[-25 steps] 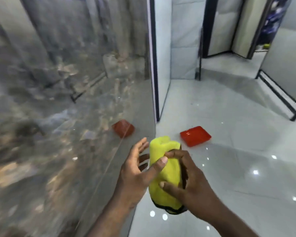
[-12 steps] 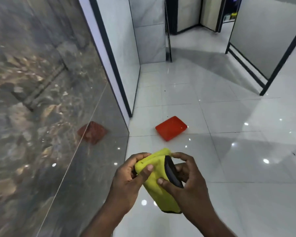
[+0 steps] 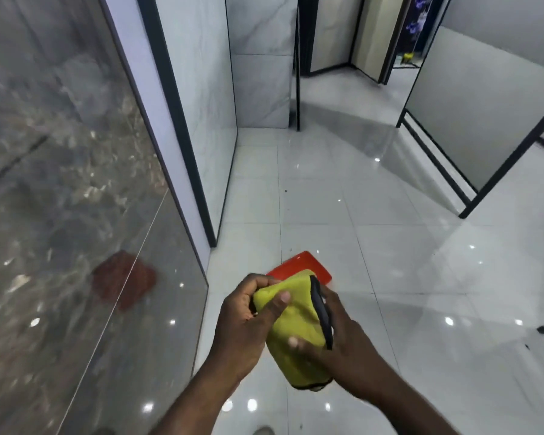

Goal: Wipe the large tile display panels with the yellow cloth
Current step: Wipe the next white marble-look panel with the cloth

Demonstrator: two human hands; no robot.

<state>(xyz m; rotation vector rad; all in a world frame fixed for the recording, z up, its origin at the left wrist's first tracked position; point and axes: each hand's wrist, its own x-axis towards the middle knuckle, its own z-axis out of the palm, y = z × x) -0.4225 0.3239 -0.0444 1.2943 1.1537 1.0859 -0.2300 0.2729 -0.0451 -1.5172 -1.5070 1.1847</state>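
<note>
A folded yellow cloth (image 3: 299, 328) with a dark trimmed edge sits between both hands, low in the middle of the view. My left hand (image 3: 245, 321) grips its upper left end, thumb lying across the top. My right hand (image 3: 343, 343) holds the right side, thumb pressed on the lower face. A large glossy dark marbled tile panel (image 3: 60, 183) fills the left, standing upright. A second light grey panel (image 3: 198, 105) in a black frame stands just beyond it. The cloth touches neither panel.
A red tray (image 3: 299, 266) lies on the shiny white tiled floor (image 3: 390, 262), partly hidden behind the cloth; its reflection shows in the dark panel. More framed grey panels (image 3: 484, 98) stand at the right, with an aisle between them.
The view has turned right and down, away from the dark panel toward the aisle. My left hand went from open beside the cloth to gripping its end. The red tray now sits behind the cloth.
</note>
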